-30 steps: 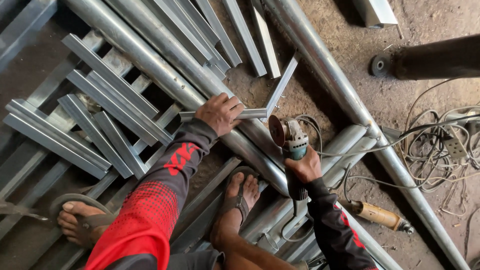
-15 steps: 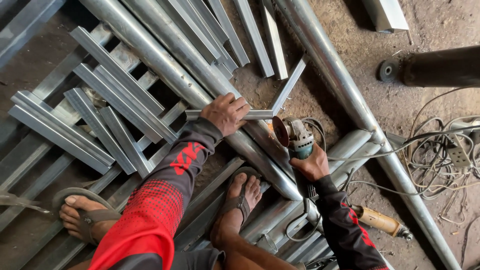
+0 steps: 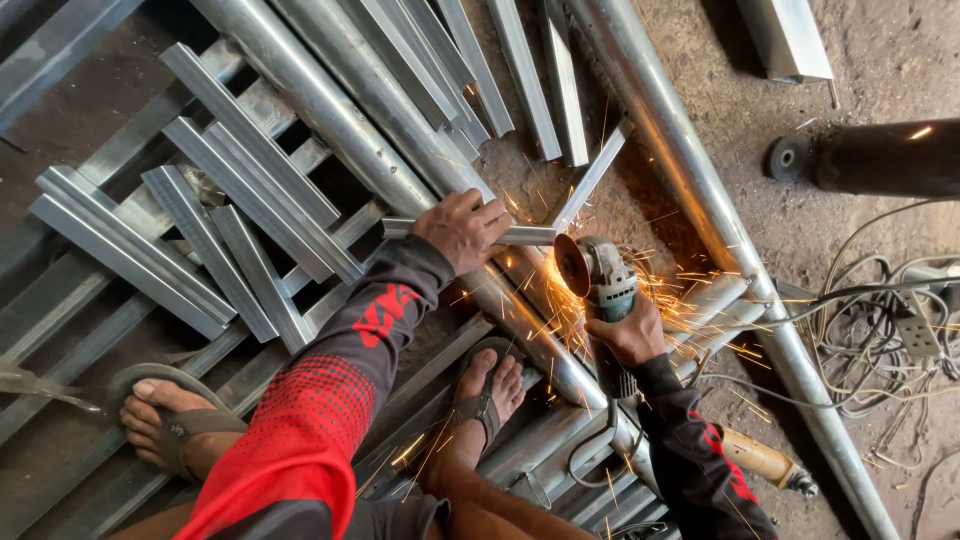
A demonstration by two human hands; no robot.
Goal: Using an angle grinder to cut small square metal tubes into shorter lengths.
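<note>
Head view: sparks now flying, cut has started.
Half a second ago no sparks; now the grey handheld angle grinder (image 3: 598,285) bites the end of the short silver metal channel strip (image 3: 520,236). Right hand (image 3: 628,332) is clenched around the grinder body, left hand (image 3: 464,229) clamps the strip down across the long galvanised steel pipe (image 3: 340,110) on the floor.

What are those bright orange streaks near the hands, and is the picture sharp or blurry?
Head view: the streaks are sparks, drawn out into thin lines, flying from the disc of the grey-green angle grinder in the right hand. The left hand on the short silver metal strip looks sharp. Glare brightens the long shiny steel pipes, and a small highlight sits on the black cylinder at upper right.
</note>
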